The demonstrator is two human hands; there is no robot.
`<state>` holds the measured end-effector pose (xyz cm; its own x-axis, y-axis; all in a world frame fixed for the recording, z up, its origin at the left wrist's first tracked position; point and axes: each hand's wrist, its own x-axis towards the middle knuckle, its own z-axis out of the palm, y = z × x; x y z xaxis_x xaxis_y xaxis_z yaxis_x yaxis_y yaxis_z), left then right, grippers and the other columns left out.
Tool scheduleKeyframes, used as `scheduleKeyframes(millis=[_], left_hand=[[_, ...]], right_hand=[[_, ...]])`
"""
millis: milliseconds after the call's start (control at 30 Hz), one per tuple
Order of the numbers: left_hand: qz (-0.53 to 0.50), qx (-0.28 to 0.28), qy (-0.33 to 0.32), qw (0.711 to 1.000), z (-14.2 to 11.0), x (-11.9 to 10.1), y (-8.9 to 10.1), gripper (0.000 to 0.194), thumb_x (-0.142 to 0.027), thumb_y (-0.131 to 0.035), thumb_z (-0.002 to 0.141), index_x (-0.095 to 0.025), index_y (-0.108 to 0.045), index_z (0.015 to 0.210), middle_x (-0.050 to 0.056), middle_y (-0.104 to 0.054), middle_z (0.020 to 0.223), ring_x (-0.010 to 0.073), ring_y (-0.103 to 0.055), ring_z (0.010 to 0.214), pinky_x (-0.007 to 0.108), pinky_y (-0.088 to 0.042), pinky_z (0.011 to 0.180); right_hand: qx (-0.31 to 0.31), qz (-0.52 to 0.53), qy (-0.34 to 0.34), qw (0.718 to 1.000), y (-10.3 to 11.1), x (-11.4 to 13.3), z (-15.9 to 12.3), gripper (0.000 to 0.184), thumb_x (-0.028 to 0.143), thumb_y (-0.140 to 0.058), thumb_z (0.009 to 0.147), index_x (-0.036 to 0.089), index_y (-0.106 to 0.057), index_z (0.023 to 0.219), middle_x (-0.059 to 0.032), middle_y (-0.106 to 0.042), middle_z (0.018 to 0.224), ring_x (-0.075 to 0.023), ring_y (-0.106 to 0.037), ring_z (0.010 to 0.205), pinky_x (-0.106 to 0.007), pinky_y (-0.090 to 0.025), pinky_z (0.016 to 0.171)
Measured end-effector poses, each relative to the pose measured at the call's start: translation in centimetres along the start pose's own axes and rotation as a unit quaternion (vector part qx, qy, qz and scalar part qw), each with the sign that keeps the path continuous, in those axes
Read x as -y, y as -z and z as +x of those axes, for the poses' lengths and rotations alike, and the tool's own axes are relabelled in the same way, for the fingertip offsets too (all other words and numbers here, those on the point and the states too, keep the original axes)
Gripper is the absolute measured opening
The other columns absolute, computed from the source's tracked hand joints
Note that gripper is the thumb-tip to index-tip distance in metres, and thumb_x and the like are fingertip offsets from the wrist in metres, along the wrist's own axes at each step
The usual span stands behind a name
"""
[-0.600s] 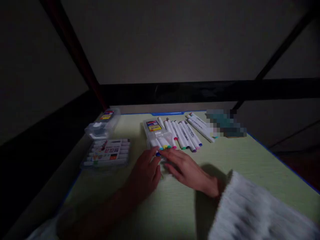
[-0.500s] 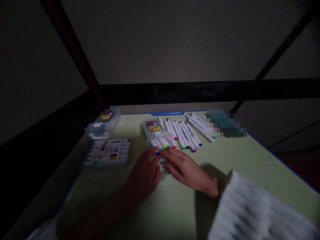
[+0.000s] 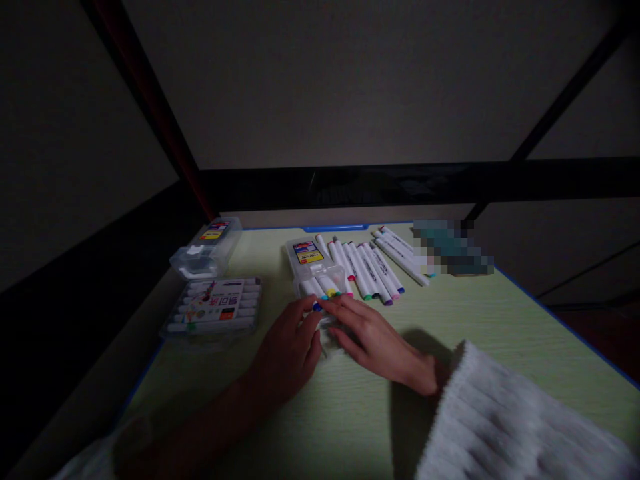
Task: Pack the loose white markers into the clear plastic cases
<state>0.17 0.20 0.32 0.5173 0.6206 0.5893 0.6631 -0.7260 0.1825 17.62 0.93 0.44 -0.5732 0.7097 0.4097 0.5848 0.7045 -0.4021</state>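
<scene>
At the table's middle both my hands meet at the near end of a clear plastic marker case (image 3: pixel 327 270). White markers (image 3: pixel 313 288) with coloured ends lie in that case. My left hand (image 3: pixel 287 347) is closed, its fingertips against a blue-ended marker (image 3: pixel 317 307). From the other side my right hand (image 3: pixel 367 333) curves its fingers over the case's near edge, thumb below, with clear plastic between. The fingers partly hide the case's near end. Several loose white markers (image 3: pixel 373 273) lie just to the right.
A second clear case (image 3: pixel 207 257) stands at the back left. In front of it lies a flat clear pack of markers (image 3: pixel 220 307). More markers (image 3: pixel 400 253) and a blurred-out teal item (image 3: pixel 453 247) are at the back right. The pale green table (image 3: pixel 480 313) has a blue edge.
Both hands stay almost in place at the case, with only a slight shift of the fingers. The other things have not moved.
</scene>
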Motion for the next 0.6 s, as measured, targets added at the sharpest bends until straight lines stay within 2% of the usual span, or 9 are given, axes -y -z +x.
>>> scheduleKeyframes(millis=[300, 600], left_hand=[[0.039, 0.019, 0.014, 0.999, 0.16, -0.01, 0.23, 0.017, -0.008, -0.046, 0.076, -0.013, -0.051, 0.092, 0.013, -0.055, 0.114, 0.0228, -0.055, 0.091, 0.039, -0.051, 0.079], [0.038, 0.046, 0.033, 0.998, -0.01, 0.12, 0.18, 0.023, -0.011, -0.045, 0.078, -0.012, -0.049, 0.100, 0.014, -0.051, 0.122, 0.0240, -0.055, 0.099, 0.040, -0.049, 0.083]], right_hand=[[-0.003, -0.016, 0.004, 1.000, -0.11, -0.05, -0.08, 0.043, 0.019, -0.041, 0.086, 0.014, -0.039, 0.129, -0.0108, -0.055, 0.105, -0.0224, -0.053, 0.098, -0.042, -0.049, 0.085], [0.003, -0.015, 0.008, 1.000, 0.01, 0.13, -0.05, 0.039, 0.019, -0.039, 0.086, 0.012, -0.043, 0.125, -0.0118, -0.057, 0.104, -0.0230, -0.054, 0.098, -0.042, -0.049, 0.084]])
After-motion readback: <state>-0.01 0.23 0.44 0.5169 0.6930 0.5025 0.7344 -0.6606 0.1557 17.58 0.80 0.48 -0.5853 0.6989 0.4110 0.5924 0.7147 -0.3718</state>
